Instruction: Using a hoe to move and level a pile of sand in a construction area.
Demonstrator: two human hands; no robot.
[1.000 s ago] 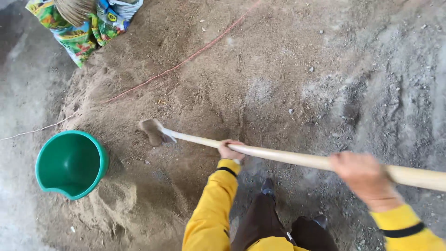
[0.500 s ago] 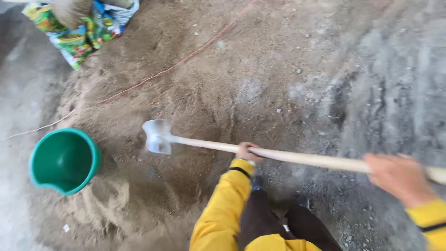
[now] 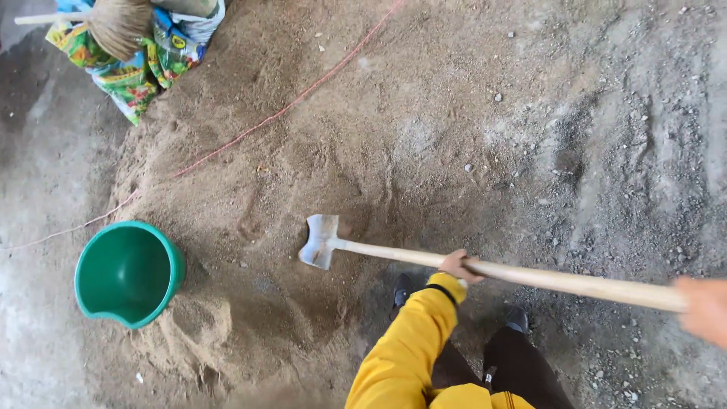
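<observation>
Person: yellow sleeves and dark trousers at the bottom edge, two dark shoes planted on the sand.
Left hand [image 3: 460, 266]: fingers wrapped tight around the shovel's wooden handle [image 3: 530, 276], about midway along it.
Right hand [image 3: 704, 307]: blurred at the right edge, fingers closed on the far end of the handle.
Shovel blade [image 3: 319, 241]: metal, lying low on the sand pile [image 3: 303, 151], near the shoes; half a second ago it sat further left, closer to the bucket, and the handle now reaches further toward the right edge.
Bucket [image 3: 129, 273]: green, open mouth up, resting at the pile's left edge, well apart from the blade; it hasn't moved.
Cord [image 3: 250, 132]: thin red line running across the sand.
Sack [image 3: 136, 57]: patterned, colourful, far top left, unchanged.
</observation>
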